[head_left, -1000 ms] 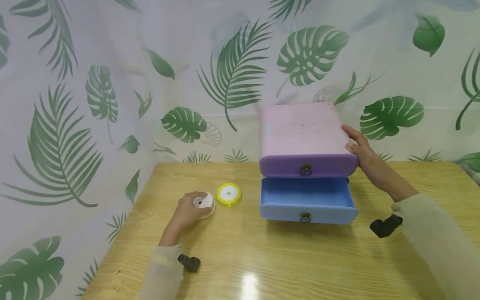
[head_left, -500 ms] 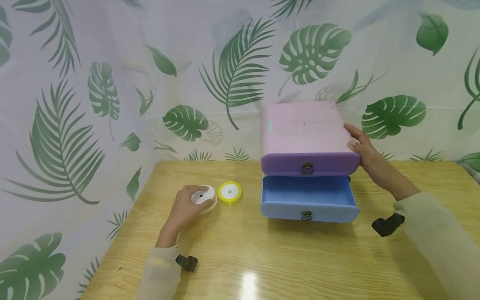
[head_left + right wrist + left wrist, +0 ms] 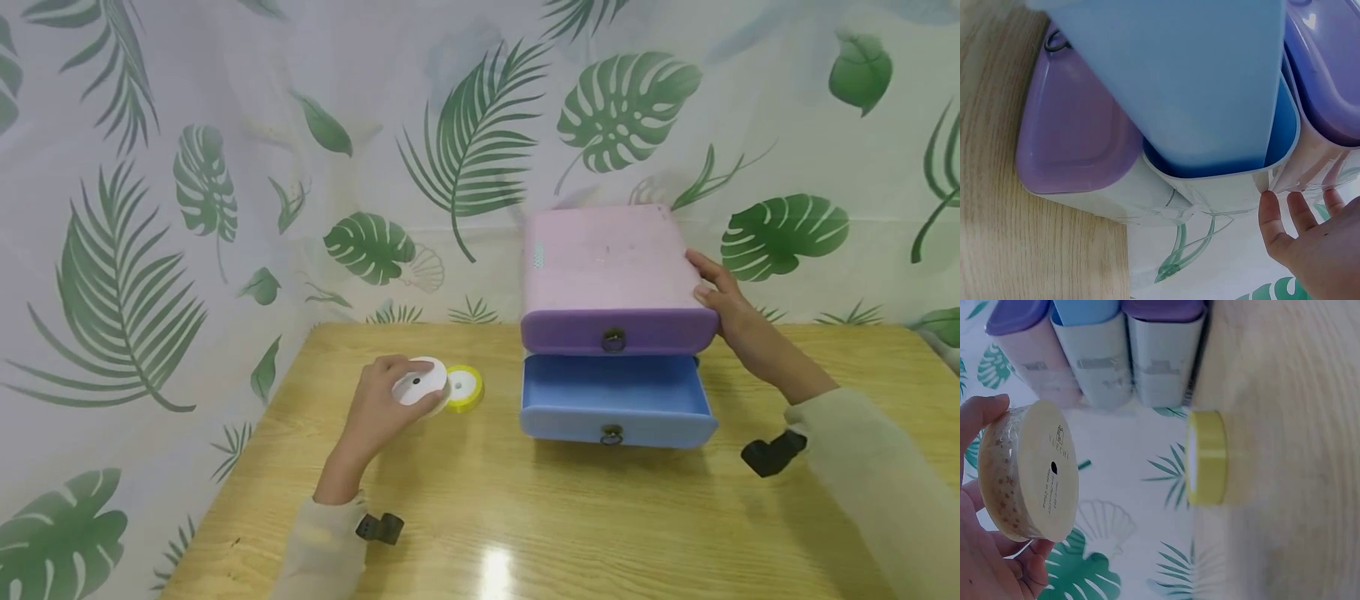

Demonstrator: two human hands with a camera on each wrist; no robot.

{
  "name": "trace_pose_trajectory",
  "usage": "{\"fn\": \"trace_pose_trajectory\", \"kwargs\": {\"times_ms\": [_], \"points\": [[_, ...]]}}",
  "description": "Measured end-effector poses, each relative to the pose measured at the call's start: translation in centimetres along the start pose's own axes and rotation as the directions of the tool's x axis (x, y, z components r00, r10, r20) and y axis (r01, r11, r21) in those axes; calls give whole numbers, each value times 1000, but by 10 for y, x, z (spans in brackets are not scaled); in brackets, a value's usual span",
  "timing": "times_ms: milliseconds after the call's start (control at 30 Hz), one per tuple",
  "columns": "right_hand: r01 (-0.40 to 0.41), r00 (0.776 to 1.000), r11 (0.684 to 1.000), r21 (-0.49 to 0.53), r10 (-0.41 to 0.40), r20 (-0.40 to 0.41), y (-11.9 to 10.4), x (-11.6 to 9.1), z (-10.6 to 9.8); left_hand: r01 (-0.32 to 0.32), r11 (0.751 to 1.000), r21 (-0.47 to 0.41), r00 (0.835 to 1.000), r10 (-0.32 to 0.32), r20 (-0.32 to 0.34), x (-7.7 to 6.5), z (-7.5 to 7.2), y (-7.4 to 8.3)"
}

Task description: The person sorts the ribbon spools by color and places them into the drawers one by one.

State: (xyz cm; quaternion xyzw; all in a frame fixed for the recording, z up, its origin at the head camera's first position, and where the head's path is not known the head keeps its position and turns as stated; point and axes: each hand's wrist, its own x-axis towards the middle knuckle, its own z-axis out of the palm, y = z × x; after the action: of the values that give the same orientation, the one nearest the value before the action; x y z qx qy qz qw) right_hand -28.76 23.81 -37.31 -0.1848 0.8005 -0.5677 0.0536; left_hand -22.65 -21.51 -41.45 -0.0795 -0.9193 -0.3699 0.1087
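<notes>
My left hand [image 3: 375, 408] holds a white ribbon spool [image 3: 431, 385] by its edge, raised above the table. In the left wrist view, the spool [image 3: 1054, 481] has a printed pale side and star-patterned ribbon under clear wrap. A yellow ribbon spool [image 3: 468, 400] lies flat on the table just right of it, partly overlapped in the head view. My right hand [image 3: 738, 321] rests on the right side of a pink-topped drawer unit [image 3: 607, 258], its fingers [image 3: 1270, 219] extended against the casing. The unit's light blue middle drawer [image 3: 566, 423] is pulled out, with nothing visible inside.
The purple top drawer [image 3: 555, 333] is closed, as is the purple bottom drawer [image 3: 1079, 125], seen in the right wrist view. A leaf-print cloth [image 3: 480, 108] hangs behind and left of the wooden table [image 3: 450, 500].
My left hand has lifted the white ribbon spool off the table and moved it right, towards the yellow spool. My right hand has stayed on the drawer unit.
</notes>
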Motion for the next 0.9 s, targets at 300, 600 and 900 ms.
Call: {"fn": "trace_pose_trajectory", "kwargs": {"times_ms": [300, 600, 900], "points": [[22, 1000, 1000, -10, -22, 5, -2, 0, 1, -158, 987, 0, 987, 158, -9, 0, -6, 40], [14, 1000, 1000, -14, -14, 1, 1, -2, 2, -336, 942, -1, 942, 336, 23, 3, -11, 83], [0, 1000, 1000, -31, 0, -23, 0, -2, 0, -468, 880, -80, 879, 473, 59, 0, -4, 128]]}}
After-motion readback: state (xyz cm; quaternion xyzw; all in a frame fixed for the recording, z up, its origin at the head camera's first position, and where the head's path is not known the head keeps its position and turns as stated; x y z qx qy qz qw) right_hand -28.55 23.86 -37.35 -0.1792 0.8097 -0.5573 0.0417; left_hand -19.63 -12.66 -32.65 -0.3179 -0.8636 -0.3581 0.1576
